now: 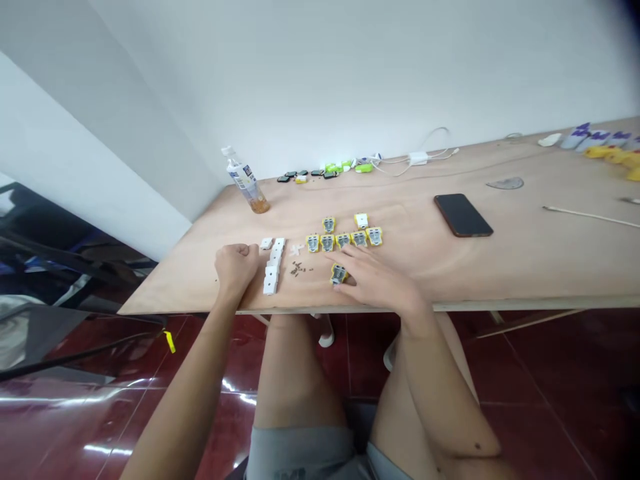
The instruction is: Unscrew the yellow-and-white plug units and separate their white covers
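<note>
My left hand [237,268] rests in a loose fist on the plywood table [210,280], just left of a short row of white rectangular pieces [271,269]. Nothing shows in its fingers. My right hand [376,283] lies near the table's front edge, its fingertips gripping a yellow-and-grey module [339,274]. Several matching modules [343,240] stand in a row just beyond it. A white module [361,221] sits behind that row. Between the hands lie tiny dark screws [298,269] and a small white cross-shaped piece [297,249].
A black smartphone [463,215] lies to the right, beside a thin stick [590,216]. A plastic bottle [247,183] stands at the back left. Along the wall are small green and black parts, a white charger with cable [419,158], and yellow and purple-marked items [605,150] at the far right.
</note>
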{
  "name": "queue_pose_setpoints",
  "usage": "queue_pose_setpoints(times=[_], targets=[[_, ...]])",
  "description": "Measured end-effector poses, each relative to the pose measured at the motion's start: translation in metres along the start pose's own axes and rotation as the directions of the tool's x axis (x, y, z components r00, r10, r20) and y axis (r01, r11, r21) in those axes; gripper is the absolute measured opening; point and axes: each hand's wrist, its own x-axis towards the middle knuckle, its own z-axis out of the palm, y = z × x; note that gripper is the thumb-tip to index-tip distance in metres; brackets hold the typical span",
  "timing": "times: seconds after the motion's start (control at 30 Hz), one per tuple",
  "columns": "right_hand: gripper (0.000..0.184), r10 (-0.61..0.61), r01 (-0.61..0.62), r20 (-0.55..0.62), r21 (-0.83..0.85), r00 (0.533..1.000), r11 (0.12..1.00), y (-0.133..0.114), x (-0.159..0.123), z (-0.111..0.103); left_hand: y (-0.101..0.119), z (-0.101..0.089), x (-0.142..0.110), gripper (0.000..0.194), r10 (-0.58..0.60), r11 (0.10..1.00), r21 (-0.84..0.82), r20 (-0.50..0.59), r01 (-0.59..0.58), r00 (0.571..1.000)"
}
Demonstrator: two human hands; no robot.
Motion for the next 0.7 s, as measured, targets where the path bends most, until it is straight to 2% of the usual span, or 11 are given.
queue_pose_setpoints(times=[0.13,0.27,0.37,0.43,0.53,0.6,0.63,0.7], targets=[[0.068,-0.039,0.040,-0.006,0.038,0.999,0.998,0.004,-0.002,0.000,0.000,0.000,0.000,0.049,0.003,1.000,0.001,0.017,-0.003,1.000],[0.083,-0.027,0.029,-0.023,0.117,0.999,0.993,0.000,-0.005,-0.007,-0.001,0.000,-0.001,0.051,0.031,0.999,-0.033,0.017,-0.031,0.999],[0.082,-0.005,0.047,-0.152,0.269,0.988,0.962,-0.009,-0.004,-0.012,-0.001,0.000,-0.003,0.050,0.048,0.997,-0.056,-0.010,-0.048,0.999],[0.077,0.054,0.105,-0.309,0.476,0.950,0.873,-0.017,-0.001,-0.013,0.000,-0.001,-0.005,0.048,0.055,0.996,-0.067,-0.048,-0.058,0.997],[0.064,0.238,0.283,-0.527,0.722,0.816,0.631,-0.024,0.010,-0.010,0.000,-0.002,-0.009,0.047,0.068,0.994,-0.081,-0.124,-0.078,0.990],[0.051,0.334,0.384,-0.584,0.774,0.740,0.504,-0.024,0.019,-0.006,0.000,-0.003,-0.012,0.048,0.100,0.990,-0.078,-0.202,-0.118,0.974],[0.046,0.355,0.410,-0.580,0.793,0.733,0.450,-0.022,0.023,-0.004,0.001,-0.003,-0.015,0.049,0.134,0.986,-0.067,-0.238,-0.154,0.962],[0.041,0.356,0.419,-0.534,0.837,0.767,0.351,-0.019,0.029,0.000,0.007,-0.003,-0.024,0.051,0.226,0.969,-0.035,-0.276,-0.245,0.934]])
